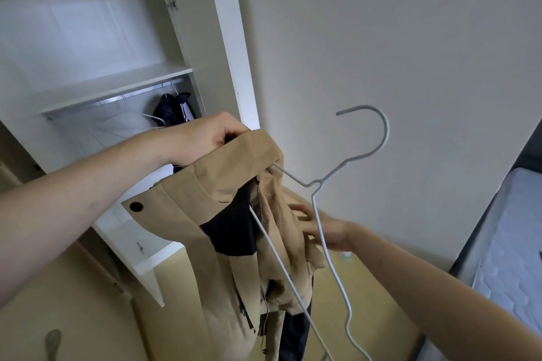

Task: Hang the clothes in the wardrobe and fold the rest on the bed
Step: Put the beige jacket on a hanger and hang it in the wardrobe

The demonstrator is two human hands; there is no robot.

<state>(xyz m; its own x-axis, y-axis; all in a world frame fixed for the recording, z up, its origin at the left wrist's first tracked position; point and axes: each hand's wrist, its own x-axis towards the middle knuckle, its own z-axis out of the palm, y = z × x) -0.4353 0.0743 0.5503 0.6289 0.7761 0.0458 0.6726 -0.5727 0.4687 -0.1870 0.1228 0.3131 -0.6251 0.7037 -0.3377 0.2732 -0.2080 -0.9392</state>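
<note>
A tan jacket (187, 231) with a black lining hangs in front of me. My left hand (205, 138) grips its collar from above. A white wire hanger (363, 152) is partly threaded into the jacket, with its hook pointing up toward the wall. My right hand (325, 228) is behind the hanger's wire at the jacket's right side, fingers touching the fabric; its hold is unclear. The open white wardrobe (117, 79) stands at left, with a metal rail (111, 98) under a shelf.
A dark garment (173, 110) hangs on the rail beside several bare hangers (117, 129). The wardrobe door (205, 38) stands open toward me. A bare mattress (516, 243) lies at the right edge. The plain wall fills the middle, with yellowish floor below.
</note>
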